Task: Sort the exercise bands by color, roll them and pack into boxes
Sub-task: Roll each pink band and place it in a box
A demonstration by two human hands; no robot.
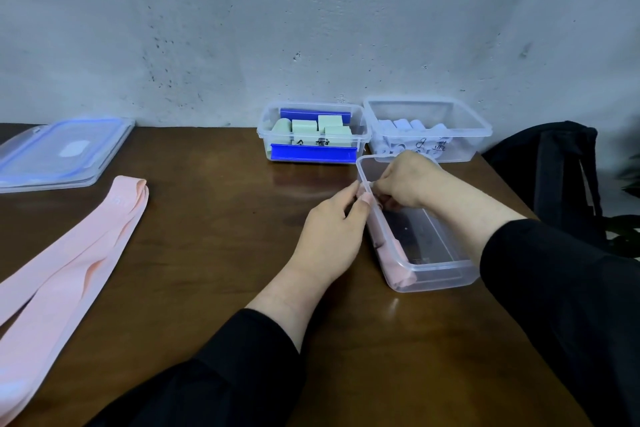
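A clear plastic box stands on the brown table, near its right edge, and both hands work at the box's left wall. Along this wall, inside the box, lie pink rolled bands, soft and pale in colour; their shape is blurred through the plastic. The left hand is outside the box, its fingers curled against the wall, and the thumb and fingertip seem to pinch the rim together with something pink. The right hand reaches into the box with bent fingers; what they hold I cannot tell, because the hand itself covers it.

Near the left edge of the table lies a long pink band, flat and not rolled, its lower end cut off by the frame. At the far edge stand two more boxes: one with green rolls and blue clips, one with pale blue rolls. A lid lies in the far left corner. The writing on the two far boxes is too small to read.
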